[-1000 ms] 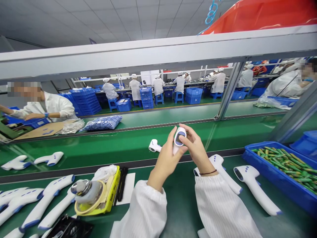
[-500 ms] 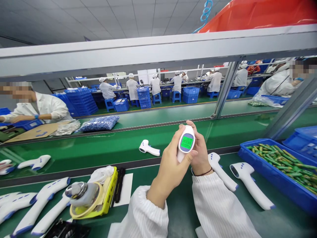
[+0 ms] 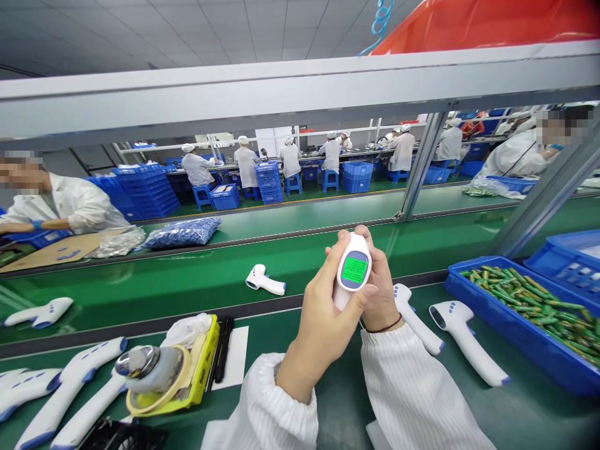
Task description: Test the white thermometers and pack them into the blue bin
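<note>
glowing green, the screen [image 3: 355,269] of the white thermometer [image 3: 352,275] is showing a lit readout where it was dark a second ago, and no thumb is covering it now — so it is probably becoming readable, though its characters are too small to make out here. the left hand [image 3: 323,306] is wrapping its fingers around the left side, thumb pressing just below the screen; the right hand [image 3: 380,284] is curling its fingers close together along the far right side, its thumb hidden. both are holding the thermometer in the air. from the left, several loose thermometers [image 3: 75,381] are lying beside a yellow tray [image 3: 202,369], black pens [image 3: 222,350] are lying next to white paper [image 3: 235,356], and another thermometer [image 3: 266,280] is resting on the green belt [image 3: 187,281]. rightward, a partly hidden thermometer [image 3: 416,317] is sitting behind the right wrist — a blue bin [image 3: 520,344] is holding green parts [image 3: 529,300].
</note>
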